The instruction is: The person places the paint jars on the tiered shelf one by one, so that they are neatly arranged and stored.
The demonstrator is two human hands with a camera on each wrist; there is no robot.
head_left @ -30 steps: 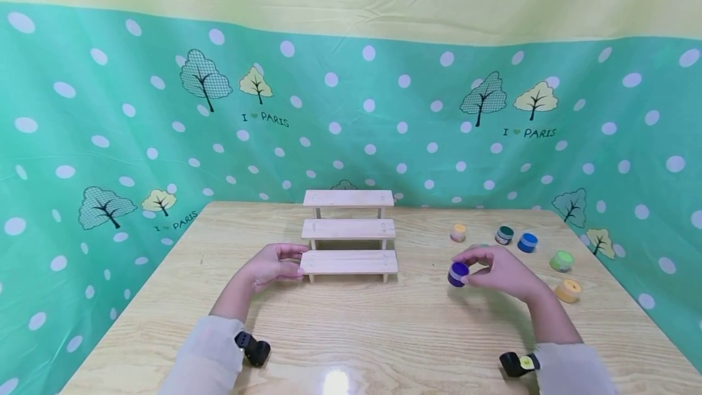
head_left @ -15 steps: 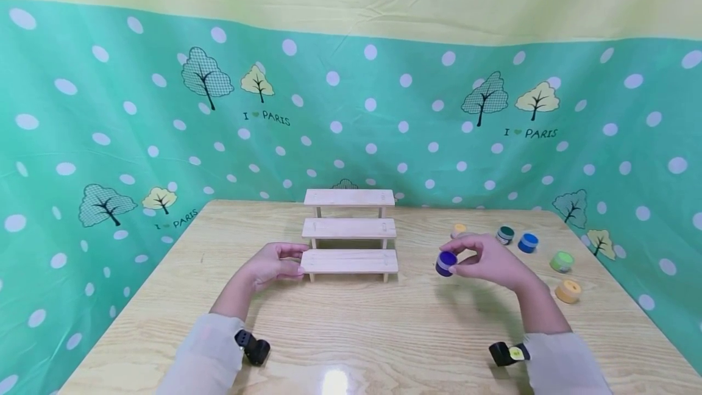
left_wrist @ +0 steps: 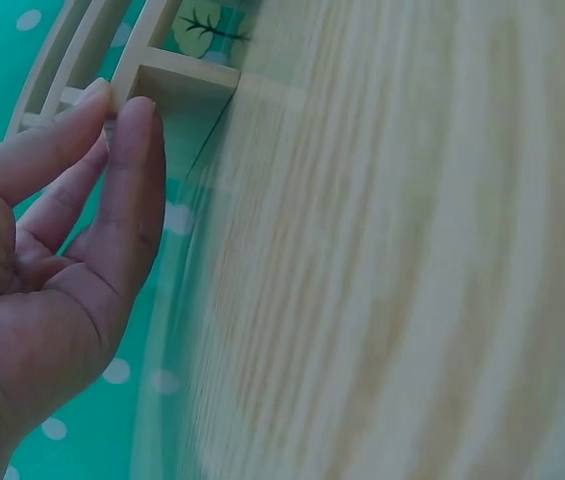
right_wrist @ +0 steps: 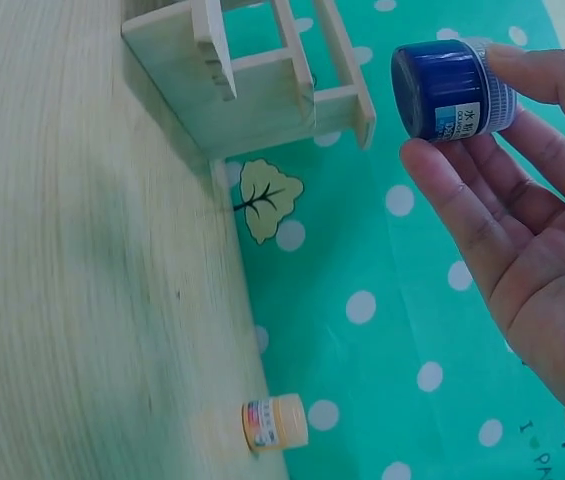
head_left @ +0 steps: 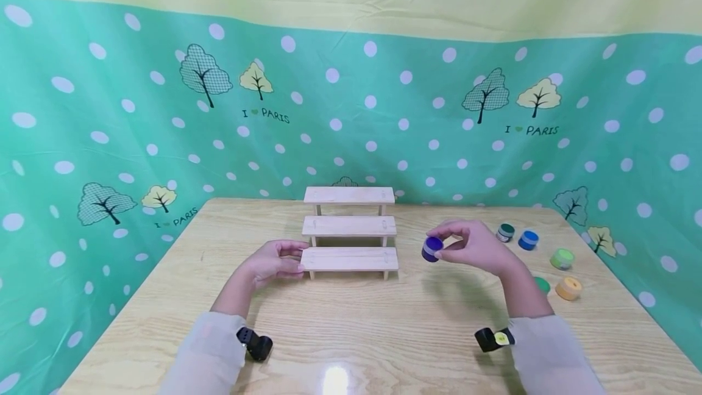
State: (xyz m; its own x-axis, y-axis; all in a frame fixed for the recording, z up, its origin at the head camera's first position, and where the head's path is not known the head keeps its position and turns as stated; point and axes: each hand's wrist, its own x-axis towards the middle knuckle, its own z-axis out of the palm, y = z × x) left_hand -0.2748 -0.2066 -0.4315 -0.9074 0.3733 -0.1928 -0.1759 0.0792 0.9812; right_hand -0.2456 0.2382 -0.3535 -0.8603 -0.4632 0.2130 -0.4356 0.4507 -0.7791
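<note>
My right hand (head_left: 477, 249) pinches a dark blue paint jar (head_left: 432, 249) between thumb and fingertips, raised above the table to the right of the shelf. In the right wrist view the jar (right_wrist: 440, 90) lies tipped on its side across that image, with a printed label and a clear ridged lid. A three-tier wooden step shelf (head_left: 349, 259) stands near the middle. At the left end of its lowest step, my left hand (head_left: 271, 261) grips the board. The left wrist view shows thumb and forefinger of the left hand (left_wrist: 42, 320) at the board's edge.
To the right stand a dark green jar (head_left: 505, 232), a blue jar (head_left: 528, 240), a light green jar (head_left: 562, 259), an orange jar (head_left: 568, 288) and a partly hidden green jar (head_left: 542, 285). A peach jar (right_wrist: 277, 422) shows only in the right wrist view. A polka-dot cloth (head_left: 370, 102) hangs behind.
My right hand has carried the dark blue jar leftward and up, closer to the shelf. It now covers the peach jar in the head view, and a green jar has come into sight. The left hand stays put.
</note>
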